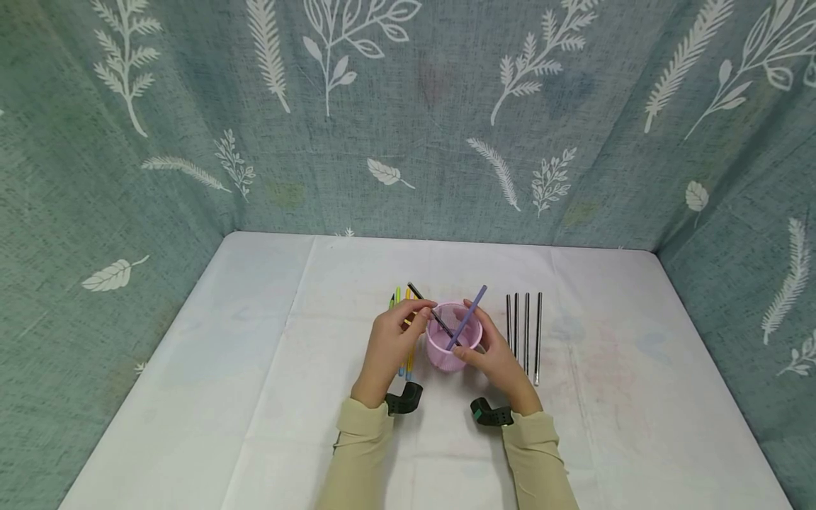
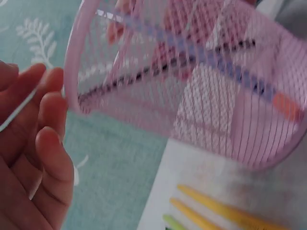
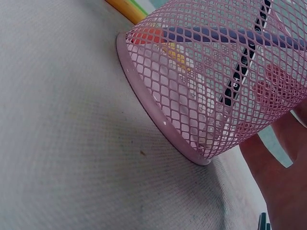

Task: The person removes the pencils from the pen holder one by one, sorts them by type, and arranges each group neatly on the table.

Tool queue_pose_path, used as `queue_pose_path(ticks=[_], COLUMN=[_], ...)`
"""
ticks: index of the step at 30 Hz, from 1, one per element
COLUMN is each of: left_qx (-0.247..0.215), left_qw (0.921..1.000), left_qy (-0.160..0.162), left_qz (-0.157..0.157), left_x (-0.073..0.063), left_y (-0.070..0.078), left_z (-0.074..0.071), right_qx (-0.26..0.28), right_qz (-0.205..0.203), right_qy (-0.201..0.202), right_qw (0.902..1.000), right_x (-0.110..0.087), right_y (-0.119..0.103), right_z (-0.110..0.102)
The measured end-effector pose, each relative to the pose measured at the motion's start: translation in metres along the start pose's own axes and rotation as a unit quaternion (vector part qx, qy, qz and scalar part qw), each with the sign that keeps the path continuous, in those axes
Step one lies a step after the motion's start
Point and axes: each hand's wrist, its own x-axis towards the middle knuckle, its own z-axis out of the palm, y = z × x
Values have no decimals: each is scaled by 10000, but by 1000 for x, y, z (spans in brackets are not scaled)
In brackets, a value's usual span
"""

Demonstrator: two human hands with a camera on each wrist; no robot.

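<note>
A pink mesh pen cup (image 1: 448, 360) stands on the table, held by my right hand (image 1: 500, 363) with the thumb at its near side and fingers round the far right side. My left hand (image 1: 394, 341) pinches a black pencil (image 1: 416, 290) at the cup's left rim; the fingertips partly cover it. That pencil's lower part (image 3: 236, 79) shows through the mesh, slanting inside the cup. Crossing it is a slim purple pen or pencil (image 1: 473, 306), leaning right, its orange-red end (image 2: 287, 105) at the bottom of the cup.
Several black pencils (image 1: 526, 333) lie in a row right of the cup, partly behind the right hand. Left of it lie yellow (image 1: 410, 368) and green (image 1: 398, 292) pens or pencils, partly under the left hand. A patterned curtain (image 1: 421, 177) encloses the white table (image 1: 268, 425).
</note>
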Motion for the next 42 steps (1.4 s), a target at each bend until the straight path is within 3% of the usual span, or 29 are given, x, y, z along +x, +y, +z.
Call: queue_pose_path(ticks=[7,10,14,18,25,29,36,42], left_qx=[115,466,1002,1142,1790,2032,1927,1404], left_qw=[9990,9968,9926,9906,9741,9688,9709,9813], left_qy=[-77,-75,-184,-377,-709,-744,-756,-900], left_qz=[426,643,659,651,1188,1211,1206,967], left_x=[0,0,-1,-2,-2,-3,-4,-3], left_y=[9,12,14,14,16,16,15,15], left_z=[13,17,22,26,34,36,33,29], right_qx=[-50,-120,-152,-133,-36,-51,-14,-105], right_qz=[115,202,232,159,-178,-348,-355,-198], right_qy=[72,129,131,99,18,-27,-118,-74], right_qw=[9999,9996,9995,9997,9998,9994,9993,9997], right_x=[0,-1,-1,-1,0,0,0,-1], right_y=[-1,-2,-3,-1,1,2,1,-2], right_z=[1,1,1,0,-2,-3,-1,0])
